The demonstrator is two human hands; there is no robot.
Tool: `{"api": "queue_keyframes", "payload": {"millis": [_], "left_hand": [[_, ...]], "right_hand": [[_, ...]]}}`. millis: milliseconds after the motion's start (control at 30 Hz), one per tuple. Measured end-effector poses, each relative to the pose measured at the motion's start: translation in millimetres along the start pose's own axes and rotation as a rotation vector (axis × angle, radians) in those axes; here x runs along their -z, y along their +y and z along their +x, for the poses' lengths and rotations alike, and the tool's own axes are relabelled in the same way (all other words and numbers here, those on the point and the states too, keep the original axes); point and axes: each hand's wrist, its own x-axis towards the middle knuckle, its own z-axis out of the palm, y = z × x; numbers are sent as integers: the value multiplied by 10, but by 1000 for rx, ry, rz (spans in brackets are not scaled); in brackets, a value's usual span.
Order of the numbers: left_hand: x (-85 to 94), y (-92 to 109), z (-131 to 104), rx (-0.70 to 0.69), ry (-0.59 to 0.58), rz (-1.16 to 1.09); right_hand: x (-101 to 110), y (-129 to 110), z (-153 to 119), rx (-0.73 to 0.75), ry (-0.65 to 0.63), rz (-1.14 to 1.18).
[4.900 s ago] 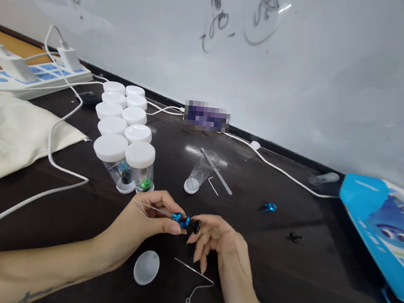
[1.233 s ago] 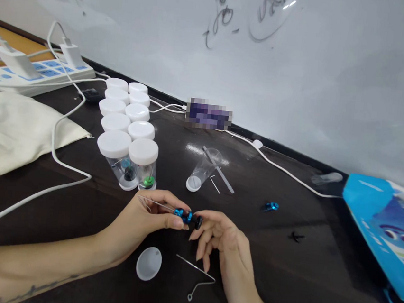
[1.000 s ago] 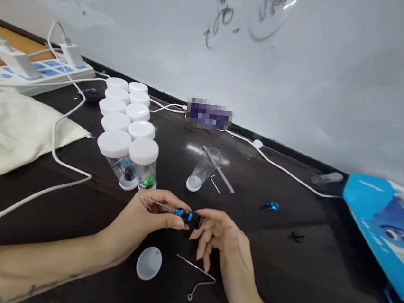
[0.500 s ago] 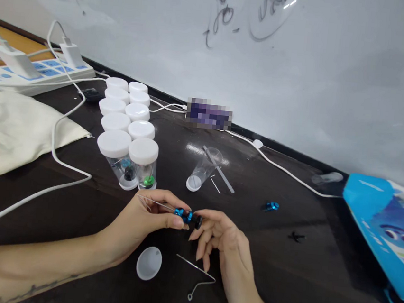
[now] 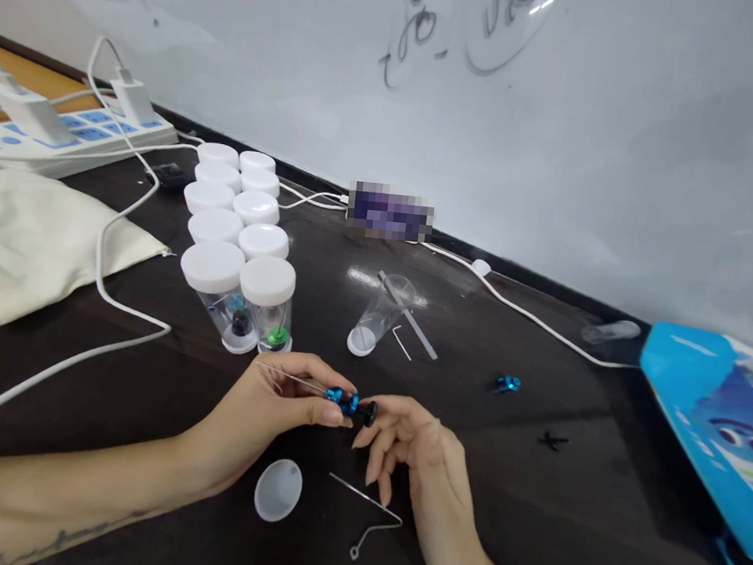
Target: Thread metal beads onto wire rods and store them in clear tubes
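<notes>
My left hand (image 5: 285, 402) pinches a small blue and black part (image 5: 346, 403) with thin metal wires running back over the palm. My right hand (image 5: 417, 455) is beside the part's black round end, its fingers curled loosely and apart; the index finger is at or very near that end. Below the hands lie a bent metal wire (image 5: 372, 501) with a small loop and a round translucent lid (image 5: 277, 491). A small blue piece (image 5: 508, 384) and a black piece (image 5: 554, 441) rest on the dark table to the right.
Several clear jars with white lids (image 5: 212, 267) stand at left. An open clear jar (image 5: 377, 318), a flat strip and a hex key (image 5: 402, 343) lie behind my hands. White cables, a power strip (image 5: 70, 142), a cloth bag (image 5: 34, 241) and a blue package (image 5: 702, 420) surround them.
My right index finger has shifted very slightly away from the black end. My left hand still holds the part in the same place.
</notes>
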Motion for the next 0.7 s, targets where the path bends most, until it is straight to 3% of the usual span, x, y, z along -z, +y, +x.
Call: {"api": "queue_keyframes", "payload": {"millis": [700], "left_hand": [[-18,23,-12,8,10,-12]], "right_hand": [[-2,-6,-9,-8,0,9]]}}
